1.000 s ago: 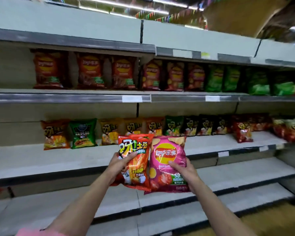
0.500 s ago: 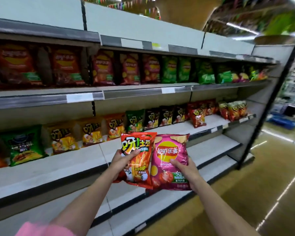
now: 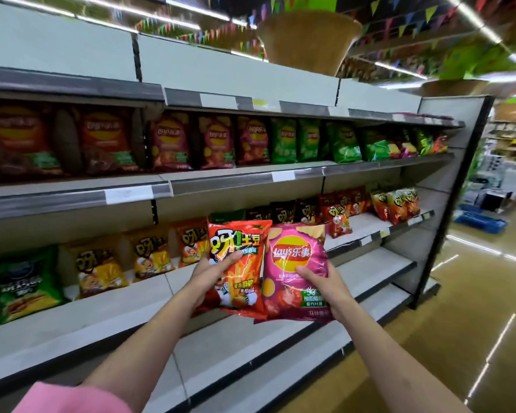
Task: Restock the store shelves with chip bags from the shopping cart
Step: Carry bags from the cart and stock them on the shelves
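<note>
Two bags of chips are held up in the middle of the frame, in front of the store shelves. The left hand grips the red bag, with the thumb lying across the front of it. The right hand grips the pink bag, with the thumb pressed on its front too. The two bags touch side by side, and the red bag sits a little over the pink one's edge.

Behind them, the middle shelf runs from the lower left toward the right of the frame. It has a green bag at the far left, then yellow bags, with more red bags farther right. The upper shelf holds dark red bags on the left and bright green bags toward the right. A pink sleeve shows at the bottom left. The shiny floor fills the lower right.
</note>
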The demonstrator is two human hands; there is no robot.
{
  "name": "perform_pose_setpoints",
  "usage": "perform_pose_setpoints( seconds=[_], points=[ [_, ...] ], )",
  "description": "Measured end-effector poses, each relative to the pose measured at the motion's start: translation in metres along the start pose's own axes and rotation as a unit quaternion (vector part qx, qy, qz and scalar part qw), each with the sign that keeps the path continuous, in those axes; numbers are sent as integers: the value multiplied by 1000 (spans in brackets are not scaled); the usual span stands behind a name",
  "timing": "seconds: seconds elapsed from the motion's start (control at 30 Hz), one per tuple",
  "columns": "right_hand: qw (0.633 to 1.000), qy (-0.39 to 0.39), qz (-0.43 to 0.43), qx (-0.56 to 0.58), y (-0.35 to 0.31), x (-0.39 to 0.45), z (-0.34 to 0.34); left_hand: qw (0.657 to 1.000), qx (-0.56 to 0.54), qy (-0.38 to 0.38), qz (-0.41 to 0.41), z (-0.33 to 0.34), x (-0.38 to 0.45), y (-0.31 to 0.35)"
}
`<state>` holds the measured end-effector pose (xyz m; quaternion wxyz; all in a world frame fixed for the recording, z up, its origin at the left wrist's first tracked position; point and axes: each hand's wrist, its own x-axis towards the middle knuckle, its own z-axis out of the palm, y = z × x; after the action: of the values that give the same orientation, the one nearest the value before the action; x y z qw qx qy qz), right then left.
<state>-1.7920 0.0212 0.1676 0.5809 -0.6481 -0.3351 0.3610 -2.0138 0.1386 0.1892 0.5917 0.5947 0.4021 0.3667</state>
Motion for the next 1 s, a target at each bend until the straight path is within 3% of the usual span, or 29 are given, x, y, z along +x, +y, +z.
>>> perform_pose_setpoints(
  seconds=[0.27, 0.53, 0.67, 0.83, 1.0],
  points=[
    [1000, -4, -31, 4, -34, 15, 0, 1000, 11, 0, 7, -3, 11, 30],
    [996, -16, -83, 30, -102, 64, 8, 1000, -2, -9, 29, -15, 68, 108],
    [991, -39, -117, 55, -137, 104, 18, 998, 7, -63, 31, -27, 101, 143],
    [992, -75, -80, 60, -172, 163, 28, 995, 1, -96, -7, -38, 143, 181],
    [993, -87, -57, 58, -198, 224, 36, 999, 15, -43, 7, -55, 187, 201]
  ],
)
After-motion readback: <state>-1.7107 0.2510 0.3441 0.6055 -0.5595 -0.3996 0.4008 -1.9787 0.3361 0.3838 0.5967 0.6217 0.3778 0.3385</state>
